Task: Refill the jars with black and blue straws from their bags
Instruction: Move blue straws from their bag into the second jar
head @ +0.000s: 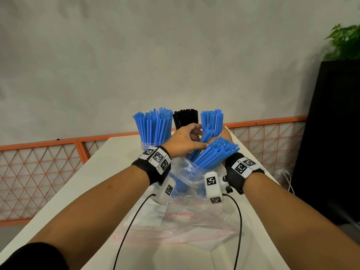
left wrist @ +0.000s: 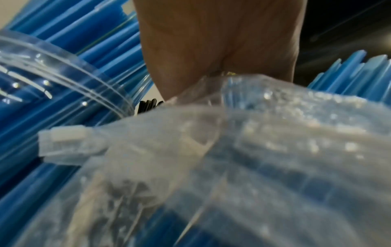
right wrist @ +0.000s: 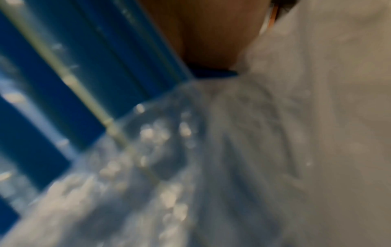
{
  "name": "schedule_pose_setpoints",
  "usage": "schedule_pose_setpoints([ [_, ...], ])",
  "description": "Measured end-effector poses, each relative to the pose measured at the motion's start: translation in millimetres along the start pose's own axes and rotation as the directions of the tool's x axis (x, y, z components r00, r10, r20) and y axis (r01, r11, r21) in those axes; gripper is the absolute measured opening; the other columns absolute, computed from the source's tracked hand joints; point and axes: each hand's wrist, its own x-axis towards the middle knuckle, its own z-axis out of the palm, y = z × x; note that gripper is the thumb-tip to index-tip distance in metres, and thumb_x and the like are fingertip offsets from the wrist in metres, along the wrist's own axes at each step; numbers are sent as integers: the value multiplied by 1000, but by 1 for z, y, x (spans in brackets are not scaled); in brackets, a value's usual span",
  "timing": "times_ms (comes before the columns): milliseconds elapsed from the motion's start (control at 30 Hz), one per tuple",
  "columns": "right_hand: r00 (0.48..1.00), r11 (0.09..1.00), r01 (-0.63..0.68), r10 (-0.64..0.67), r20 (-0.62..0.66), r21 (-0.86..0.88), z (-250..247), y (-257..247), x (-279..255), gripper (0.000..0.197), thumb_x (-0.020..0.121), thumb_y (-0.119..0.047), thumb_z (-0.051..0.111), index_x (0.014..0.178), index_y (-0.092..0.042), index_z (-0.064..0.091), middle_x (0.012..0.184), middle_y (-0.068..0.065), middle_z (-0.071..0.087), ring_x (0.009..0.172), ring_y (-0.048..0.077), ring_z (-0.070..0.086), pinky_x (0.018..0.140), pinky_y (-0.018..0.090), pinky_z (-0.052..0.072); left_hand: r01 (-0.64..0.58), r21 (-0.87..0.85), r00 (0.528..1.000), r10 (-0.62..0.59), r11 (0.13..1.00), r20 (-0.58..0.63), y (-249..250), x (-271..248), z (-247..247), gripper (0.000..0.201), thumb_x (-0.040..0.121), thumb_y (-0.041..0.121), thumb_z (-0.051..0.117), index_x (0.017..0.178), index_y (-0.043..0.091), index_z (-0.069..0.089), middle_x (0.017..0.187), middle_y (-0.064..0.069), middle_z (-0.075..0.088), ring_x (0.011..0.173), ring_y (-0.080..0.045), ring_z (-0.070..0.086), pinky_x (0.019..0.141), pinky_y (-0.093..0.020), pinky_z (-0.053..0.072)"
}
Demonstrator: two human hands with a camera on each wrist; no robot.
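Observation:
Blue straws (head: 215, 152) stick out of a clear plastic bag (head: 187, 172) at the middle of the white table (head: 97, 172). My left hand (head: 185, 141) reaches over the bag's mouth, its fingers curled round a few leaning blue straws (head: 206, 135). Largely hidden behind the bagged straws, my right hand (head: 226, 135) grips an upright bunch of blue straws (head: 212, 121). A clear jar (head: 146, 146) packed with blue straws (head: 153, 127) stands at the left, with black straws (head: 186, 117) behind my hands. The left wrist view shows my palm (left wrist: 222, 41), the bag (left wrist: 232, 150) and the jar rim (left wrist: 63, 75).
A flat clear bag with red print (head: 185, 221) lies on the table near me, crossed by two black cables. An orange mesh fence (head: 58, 145) runs behind the table. A black cabinet (head: 331, 143) with a plant (head: 344, 41) stands at the right.

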Motion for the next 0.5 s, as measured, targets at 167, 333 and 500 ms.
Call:
schedule_pose_setpoints([
  [167, 984, 944, 53, -104, 142, 326, -14, 17, 20, 18, 92, 15, 41, 98, 11, 57, 91, 13, 60, 69, -1, 65, 87, 25, 52, -17, -167, 994, -1, 986, -108, -5, 5, 1, 38, 86, 17, 74, 121, 10, 62, 116, -10, 67, 106, -26, 66, 99, -45, 52],
  [333, 909, 825, 162, -338, 242, 542, -22, 48, 44, 15, 89, -12, 63, 100, -17, 53, 84, -10, 57, 80, 11, 60, 62, 19, 48, -25, -220, 984, -15, 975, -178, -7, 14, 2, 30, 90, 13, 69, 117, 2, 62, 111, -20, 69, 99, -37, 68, 89, -52, 55],
  [500, 904, 813, 235, -384, 188, 532, -22, 42, 58, 32, 77, -15, 77, 102, -9, 60, 78, -4, 62, 62, 0, 60, 45, 5, 44, -49, -264, 975, -12, 963, -223, -11, 18, 1, 19, 95, 10, 62, 113, 5, 62, 110, -14, 69, 93, -19, 69, 80, -30, 58],
])
